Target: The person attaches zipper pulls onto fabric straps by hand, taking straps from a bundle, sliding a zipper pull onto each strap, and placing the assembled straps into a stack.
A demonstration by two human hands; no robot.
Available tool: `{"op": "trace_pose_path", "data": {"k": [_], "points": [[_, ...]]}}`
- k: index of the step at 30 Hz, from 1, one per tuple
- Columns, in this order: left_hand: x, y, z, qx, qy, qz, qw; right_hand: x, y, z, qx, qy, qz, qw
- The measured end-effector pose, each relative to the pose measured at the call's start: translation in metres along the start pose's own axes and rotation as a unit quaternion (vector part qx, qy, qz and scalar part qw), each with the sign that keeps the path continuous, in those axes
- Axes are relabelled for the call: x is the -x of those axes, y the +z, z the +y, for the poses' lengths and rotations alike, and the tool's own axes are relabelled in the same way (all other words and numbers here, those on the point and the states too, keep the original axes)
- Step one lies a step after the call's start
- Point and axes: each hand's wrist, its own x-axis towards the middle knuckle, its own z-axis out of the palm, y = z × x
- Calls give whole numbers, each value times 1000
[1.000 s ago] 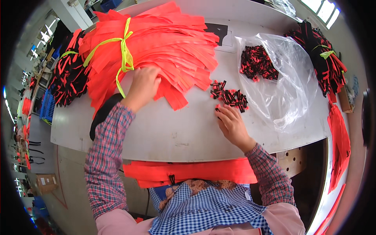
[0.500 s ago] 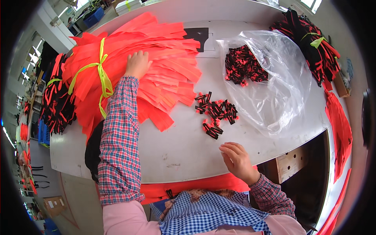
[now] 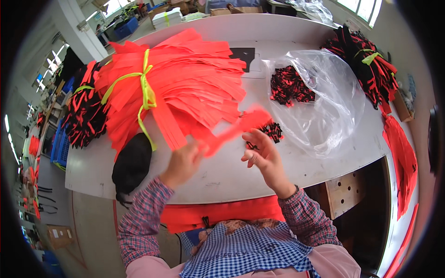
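Observation:
My left hand [image 3: 183, 162] is closed on one end of a red fabric strip [image 3: 232, 130], which is smeared by motion and slants up to the right over the table. Facing it, my right hand [image 3: 263, 160] has its fingers curved and apart, with nothing between them. Behind the right fingers lies a small heap of black-and-red tabs [image 3: 273, 132], partly hidden by the strip and the hand. A large bundle of red strips [image 3: 185, 69], tied with a yellow-green band [image 3: 147, 88], spreads over the left of the table.
A clear plastic bag [image 3: 333, 102] with many black-and-red tabs [image 3: 291, 88] stands right of centre. Black-and-red bundles lie at the far right [image 3: 366, 69] and left [image 3: 85, 113]. A black cloth item [image 3: 132, 162] hangs at the table's front-left edge. Red fabric [image 3: 227, 214] lies below the front edge.
My left hand has come back from the red bundle toward me, now with a red strip in it. My right hand has moved slightly up and left. The view has tilted a little.

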Motion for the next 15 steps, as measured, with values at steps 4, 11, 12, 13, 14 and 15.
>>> {"op": "trace_pose_path", "data": {"k": [4,11,12,13,14,15], "points": [[74,10,42,65,-61,-83,993,18,15,8,27,1,-63,998],[94,-9,108,334,-190,67,921,81,45,28,192,-70,-193,960],[97,-12,109,336,-193,67,919,84,47,22,237,-127,-202,942],[100,-13,107,321,-181,55,928,87,49,13,256,-97,-185,944],[100,-15,108,306,-165,41,936,89,50,6,258,-95,-180,945],[99,-17,115,284,-141,47,947,91,52,0,223,-68,-157,960]]}}
